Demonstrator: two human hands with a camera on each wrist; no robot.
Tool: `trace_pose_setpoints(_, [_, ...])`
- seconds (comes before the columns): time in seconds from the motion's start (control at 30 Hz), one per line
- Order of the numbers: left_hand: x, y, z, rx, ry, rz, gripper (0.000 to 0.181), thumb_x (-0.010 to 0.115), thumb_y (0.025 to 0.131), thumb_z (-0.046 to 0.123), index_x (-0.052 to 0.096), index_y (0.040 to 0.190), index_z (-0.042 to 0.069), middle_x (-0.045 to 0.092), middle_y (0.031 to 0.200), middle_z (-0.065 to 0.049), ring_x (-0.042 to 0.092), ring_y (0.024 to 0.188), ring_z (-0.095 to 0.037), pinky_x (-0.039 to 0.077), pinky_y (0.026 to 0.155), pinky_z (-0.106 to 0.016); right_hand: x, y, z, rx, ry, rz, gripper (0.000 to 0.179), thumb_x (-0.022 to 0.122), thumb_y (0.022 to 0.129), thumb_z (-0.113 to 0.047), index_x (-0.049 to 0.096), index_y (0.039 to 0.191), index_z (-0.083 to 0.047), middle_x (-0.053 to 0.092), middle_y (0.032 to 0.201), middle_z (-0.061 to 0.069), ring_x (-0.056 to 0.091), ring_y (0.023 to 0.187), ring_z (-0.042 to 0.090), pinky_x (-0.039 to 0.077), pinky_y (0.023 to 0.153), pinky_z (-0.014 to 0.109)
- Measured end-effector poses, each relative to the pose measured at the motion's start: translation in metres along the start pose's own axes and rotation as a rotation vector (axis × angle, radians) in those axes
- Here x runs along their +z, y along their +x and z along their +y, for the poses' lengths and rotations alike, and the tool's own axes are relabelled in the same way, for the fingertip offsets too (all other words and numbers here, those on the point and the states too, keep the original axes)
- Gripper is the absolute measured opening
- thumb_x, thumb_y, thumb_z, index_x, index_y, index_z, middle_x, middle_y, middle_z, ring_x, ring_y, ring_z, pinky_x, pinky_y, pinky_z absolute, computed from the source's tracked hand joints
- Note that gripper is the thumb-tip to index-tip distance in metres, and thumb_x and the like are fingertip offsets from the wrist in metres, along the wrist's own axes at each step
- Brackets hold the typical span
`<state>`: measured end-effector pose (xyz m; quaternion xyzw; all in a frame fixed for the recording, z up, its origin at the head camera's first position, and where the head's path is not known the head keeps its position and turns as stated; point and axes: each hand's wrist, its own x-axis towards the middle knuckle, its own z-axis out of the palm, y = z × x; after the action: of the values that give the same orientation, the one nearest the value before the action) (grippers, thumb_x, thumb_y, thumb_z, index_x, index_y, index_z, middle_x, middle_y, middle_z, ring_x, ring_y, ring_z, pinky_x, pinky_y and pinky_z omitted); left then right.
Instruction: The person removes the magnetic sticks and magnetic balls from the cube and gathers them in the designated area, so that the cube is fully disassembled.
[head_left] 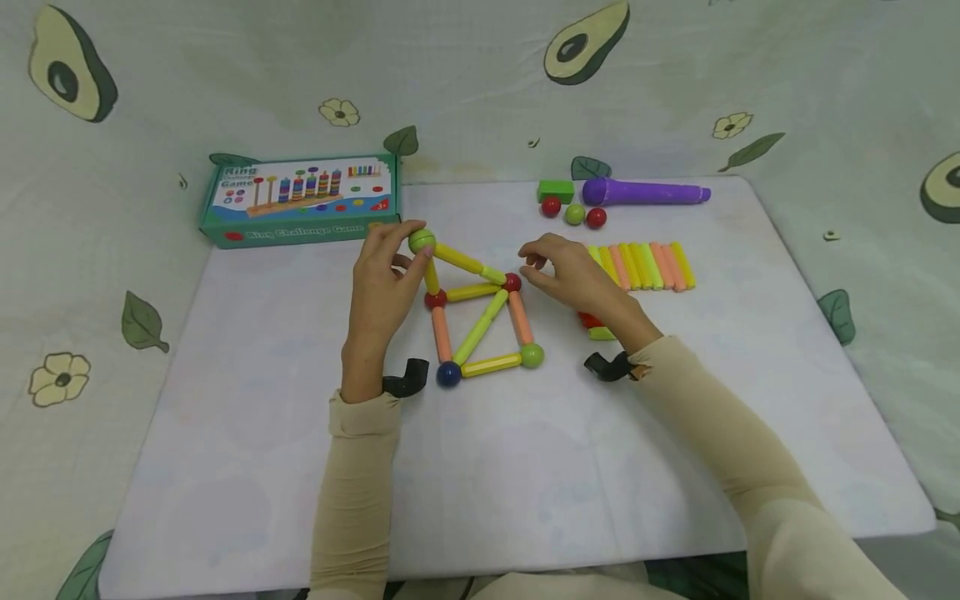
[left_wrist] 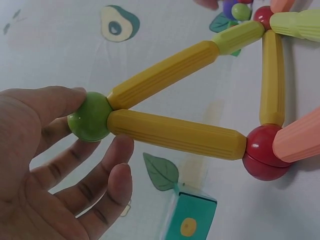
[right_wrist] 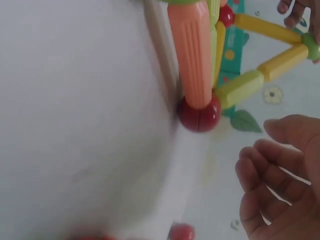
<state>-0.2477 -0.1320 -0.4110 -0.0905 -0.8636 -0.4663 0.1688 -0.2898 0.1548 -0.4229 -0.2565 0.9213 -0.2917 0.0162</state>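
Observation:
My left hand (head_left: pixel 384 279) pinches a green ball (left_wrist: pixel 91 117) between thumb and fingers. Two yellow rods join that ball; one (left_wrist: pixel 177 134) runs to a red ball (left_wrist: pixel 265 152). The other (left_wrist: pixel 165 72) meets a short light-green rod (left_wrist: pixel 240 39), which reaches the right red ball (head_left: pixel 512 282). Below, coral rods (head_left: pixel 442 333), yellow rods (head_left: pixel 491 365) and a diagonal light-green rod (head_left: pixel 480 327) link up with a dark blue ball (head_left: pixel 448 373) and a second green ball (head_left: pixel 532 356). Holding nothing, my right hand (head_left: pixel 573 271) hovers beside the right red ball, fingers loosely bent.
Right of the frame of rods lies a row of coloured rods (head_left: pixel 648 267), partly behind my right hand. At the back are a green block (head_left: pixel 555 191), loose balls (head_left: pixel 574 214) and a purple microphone-shaped piece (head_left: pixel 647 192). A green game box (head_left: pixel 300 200) stands back left.

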Motion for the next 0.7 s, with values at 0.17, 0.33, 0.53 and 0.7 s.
trace_pose_setpoints(0.17, [0.001, -0.002, -0.004, -0.001, -0.01, -0.003, 0.038, 0.067, 0.098, 0.027, 0.063, 0.135, 0.019, 0.054, 0.126, -0.004, 0.063, 0.086, -0.018, 0.054, 0.082, -0.03, 0.016, 0.014, -0.006, -0.096, 0.054, -0.064, 0.032, 0.063, 0.1, -0.019, 0.063, 0.127, -0.003, 0.064, 0.117, 0.01, 0.057, 0.107, 0.026, 0.046, 0.096, 0.044])
trace_pose_setpoints(0.33, [0.003, -0.002, -0.005, 0.007, -0.017, -0.009, 0.039, 0.067, 0.098, 0.027, 0.063, 0.136, 0.019, 0.053, 0.127, -0.005, 0.063, 0.086, -0.019, 0.055, 0.082, -0.031, 0.03, 0.024, -0.008, -0.063, 0.135, -0.169, 0.04, 0.061, 0.102, -0.024, 0.059, 0.138, -0.008, 0.062, 0.131, 0.009, 0.057, 0.116, 0.024, 0.046, 0.101, 0.041])
trace_pose_setpoints(0.53, [0.003, 0.0, -0.004, 0.013, -0.019, -0.015, 0.039, 0.066, 0.098, 0.027, 0.062, 0.136, 0.019, 0.053, 0.127, -0.005, 0.063, 0.087, -0.019, 0.055, 0.083, -0.033, 0.04, 0.029, -0.008, -0.059, 0.168, -0.179, 0.04, 0.057, 0.104, -0.025, 0.058, 0.141, -0.009, 0.065, 0.114, 0.004, 0.054, 0.094, 0.02, 0.048, 0.086, 0.035])
trace_pose_setpoints(0.7, [0.001, 0.002, -0.005, 0.01, -0.012, -0.019, 0.039, 0.066, 0.098, 0.028, 0.062, 0.137, 0.02, 0.053, 0.129, -0.005, 0.063, 0.088, -0.019, 0.054, 0.084, -0.034, 0.045, 0.032, -0.006, -0.098, 0.165, -0.146, 0.035, 0.057, 0.104, -0.024, 0.063, 0.135, -0.01, 0.063, 0.105, 0.001, 0.052, 0.09, 0.017, 0.046, 0.083, 0.033])
